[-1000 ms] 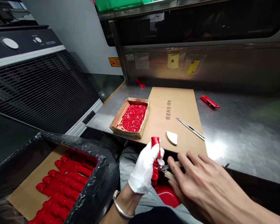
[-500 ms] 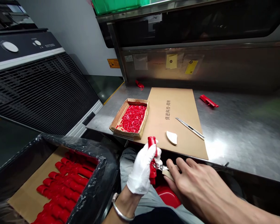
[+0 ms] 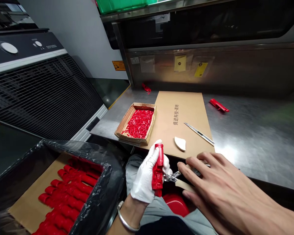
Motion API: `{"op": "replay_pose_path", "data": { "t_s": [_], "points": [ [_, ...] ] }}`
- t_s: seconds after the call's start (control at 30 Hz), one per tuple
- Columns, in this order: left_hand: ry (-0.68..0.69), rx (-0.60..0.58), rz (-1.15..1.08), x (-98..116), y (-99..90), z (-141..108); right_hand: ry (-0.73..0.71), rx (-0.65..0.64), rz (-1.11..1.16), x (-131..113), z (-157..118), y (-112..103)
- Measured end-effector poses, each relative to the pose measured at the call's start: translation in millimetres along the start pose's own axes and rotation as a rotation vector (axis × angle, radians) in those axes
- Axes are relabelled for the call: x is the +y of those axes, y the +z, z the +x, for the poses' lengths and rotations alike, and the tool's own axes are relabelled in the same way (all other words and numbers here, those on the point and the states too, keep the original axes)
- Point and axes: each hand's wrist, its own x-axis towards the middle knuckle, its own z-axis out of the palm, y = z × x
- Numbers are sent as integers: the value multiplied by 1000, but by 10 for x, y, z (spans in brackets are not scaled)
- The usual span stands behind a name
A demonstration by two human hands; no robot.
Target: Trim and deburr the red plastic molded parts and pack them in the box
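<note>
My left hand point(image 3: 145, 178), in a white glove, is closed round a red plastic part point(image 3: 158, 171) with a tube-like upper end. Bare, my right hand point(image 3: 210, 186) grips a pair of nippers point(image 3: 183, 185) with pale handles. The jaws of the nippers meet the right side of the red part, beside my gloved fingertips; whether they touch it I cannot tell. Above my left hand, on the table edge, stands a shallow cardboard box point(image 3: 148, 139) holding many small red plastic bits point(image 3: 139, 124).
A cardboard sheet point(image 3: 186, 107) carries a craft knife point(image 3: 199, 133) and a white wedge-shaped piece point(image 3: 180, 143). Loose red parts lie on the metal table point(image 3: 254, 137), one of them at right point(image 3: 219, 105). Lower left, a plastic-lined bin point(image 3: 110, 169) contains rows of red parts point(image 3: 66, 199).
The red part has turned so more of its lower body faces me. My right hand has shifted slightly right and up with the nippers, whose handles look wider apart.
</note>
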Motion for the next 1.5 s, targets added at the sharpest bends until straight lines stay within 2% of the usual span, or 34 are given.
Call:
{"op": "replay_pose_path", "data": {
  "t_s": [0.3,0.5,0.83,1.1,1.27,1.5],
  "points": [
    [70,0,66,-9,38,-19,5,0,-56,-70,10,87],
    [19,-6,97,-17,28,-17,11,46,-109,-89,25,127],
    [-13,74,168,-33,55,-19,29,113,-222,-208,34,207],
    [-14,108,112,-62,47,22,-9,45,-206,-222,-4,256],
    [9,82,49,-39,34,32,16,32,-214,-222,24,264],
    [-51,15,54,-69,5,28,37,2,-128,-121,33,205]
  ]
}}
